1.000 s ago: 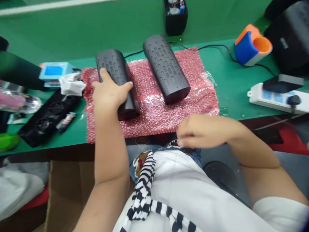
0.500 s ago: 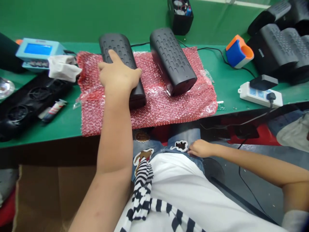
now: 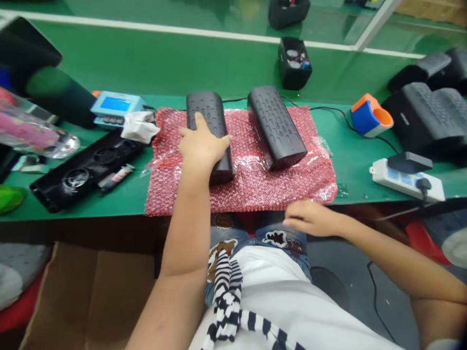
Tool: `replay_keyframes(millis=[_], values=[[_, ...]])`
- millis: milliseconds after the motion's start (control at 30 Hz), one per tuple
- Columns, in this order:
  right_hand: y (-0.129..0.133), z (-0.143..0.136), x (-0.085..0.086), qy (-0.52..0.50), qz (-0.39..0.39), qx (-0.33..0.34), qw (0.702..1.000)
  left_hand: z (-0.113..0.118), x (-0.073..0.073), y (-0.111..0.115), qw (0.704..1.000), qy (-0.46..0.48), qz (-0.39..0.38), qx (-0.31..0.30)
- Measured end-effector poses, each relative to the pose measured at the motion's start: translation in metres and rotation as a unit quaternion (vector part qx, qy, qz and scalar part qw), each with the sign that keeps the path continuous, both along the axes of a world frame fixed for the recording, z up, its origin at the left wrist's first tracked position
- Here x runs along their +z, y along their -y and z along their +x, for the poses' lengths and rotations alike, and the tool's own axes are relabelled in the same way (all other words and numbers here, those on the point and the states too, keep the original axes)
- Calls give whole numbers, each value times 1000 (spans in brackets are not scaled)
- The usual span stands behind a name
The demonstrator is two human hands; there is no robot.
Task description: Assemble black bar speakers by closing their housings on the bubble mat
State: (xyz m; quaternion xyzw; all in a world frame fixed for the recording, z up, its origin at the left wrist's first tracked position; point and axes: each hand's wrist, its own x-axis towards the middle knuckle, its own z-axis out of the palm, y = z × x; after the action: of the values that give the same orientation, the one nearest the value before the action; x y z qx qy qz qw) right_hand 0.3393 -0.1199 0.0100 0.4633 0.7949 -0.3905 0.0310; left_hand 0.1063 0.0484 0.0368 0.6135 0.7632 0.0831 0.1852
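My left hand point(image 3: 202, 146) lies across the left black speaker point(image 3: 222, 163), with its fingers spread over the textured top and the thumb out by the right edge. A matching right speaker point(image 3: 279, 129) stands beside it, untouched. Both rest on a sheet of red bubble wrap point(image 3: 248, 189). Near the bench's front edge, above my jeans, my right hand point(image 3: 310, 218) hovers with loosely bent fingers and holds nothing. The undersides of both speakers are hidden.
Left: a light-blue display box point(image 3: 116, 108), crumpled tissue point(image 3: 139, 127), black speaker housing point(image 3: 78, 177) and glue tube point(image 3: 116, 180). Right: an orange-blue tape roll point(image 3: 370, 116), power strip point(image 3: 404, 182) and several black speakers point(image 3: 419, 112). A cable runs behind. Below stands a cardboard box point(image 3: 91, 291).
My right hand has lifted off my thigh towards the bench edge. My left hand stays on the left speaker. The view has shifted, showing more of the bench's back and left side.
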Motion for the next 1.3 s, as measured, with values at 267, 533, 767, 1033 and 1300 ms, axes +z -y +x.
replay_keyframes(millis=[267,533,767,1033,1300], values=[[-146,23,87,-172,432,-144,873,10,0,-3,997,-66,-25,42],[-222,19,52,-43,382,-163,909,15,2,-3,992,-104,-43,52],[-234,11,15,38,235,-170,956,13,6,-1,996,-83,-25,29],[-231,8,16,9,253,-183,950,10,-2,-5,998,-58,-4,17],[-252,19,-1,-169,123,-344,915,-6,-1,-14,999,-19,-40,-32]])
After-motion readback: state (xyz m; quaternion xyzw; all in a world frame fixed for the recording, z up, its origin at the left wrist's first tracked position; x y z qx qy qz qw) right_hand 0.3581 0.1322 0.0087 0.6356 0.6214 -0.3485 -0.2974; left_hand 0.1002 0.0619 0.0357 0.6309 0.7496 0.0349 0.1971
